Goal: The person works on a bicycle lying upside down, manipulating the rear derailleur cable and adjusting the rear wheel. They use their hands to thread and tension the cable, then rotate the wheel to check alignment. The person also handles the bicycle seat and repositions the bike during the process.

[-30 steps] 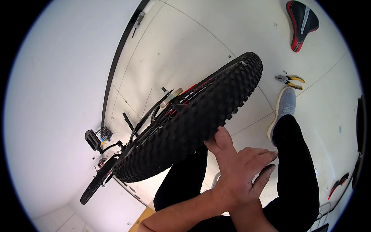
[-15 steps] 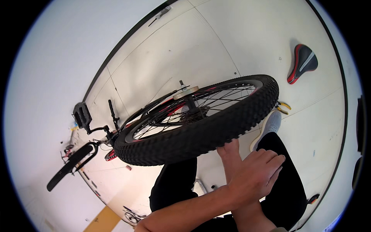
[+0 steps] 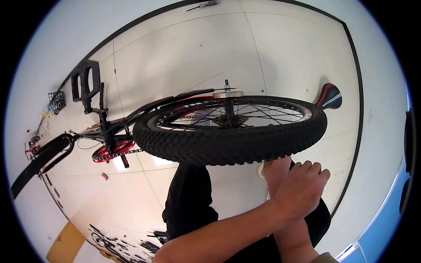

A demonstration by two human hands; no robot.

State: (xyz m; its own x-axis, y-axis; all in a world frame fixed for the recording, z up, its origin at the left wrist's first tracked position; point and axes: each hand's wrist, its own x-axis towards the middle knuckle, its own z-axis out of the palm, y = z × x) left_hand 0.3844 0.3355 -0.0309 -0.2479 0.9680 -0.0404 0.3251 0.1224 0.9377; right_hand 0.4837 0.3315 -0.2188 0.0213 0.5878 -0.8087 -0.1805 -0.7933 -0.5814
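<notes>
A bicycle wheel with a knobby black tire [image 3: 232, 147] spans the middle of the view, its spokes and sprockets [image 3: 230, 120] showing inside the rim. A pale round disc [image 3: 228, 94] with a threaded axle end [image 3: 227, 83] stands at its far side. My left hand [image 3: 305, 186] crosses over my right forearm, fingers curled closed; what they hold, if anything, is hidden. My right hand [image 3: 277, 170] is up against the tire's near underside, its fingers hidden behind the tire. The bicycle's black pedal [image 3: 85, 85] and red chainring [image 3: 112, 151] lie to the left.
A black and red saddle [image 3: 331, 97] lies on the floor at the right, beyond the tire. Another wheel [image 3: 41, 160] stands out at the far left. A wire basket [image 3: 57, 101] sits behind the pedal. Several dark parts [image 3: 109, 245] are spread at the lower left.
The view has shifted, and the wheel now looks more level and edge-on. Yellow-handled pliers and my shoe have mostly gone from sight. Both hands keep much the same hold beside the tire.
</notes>
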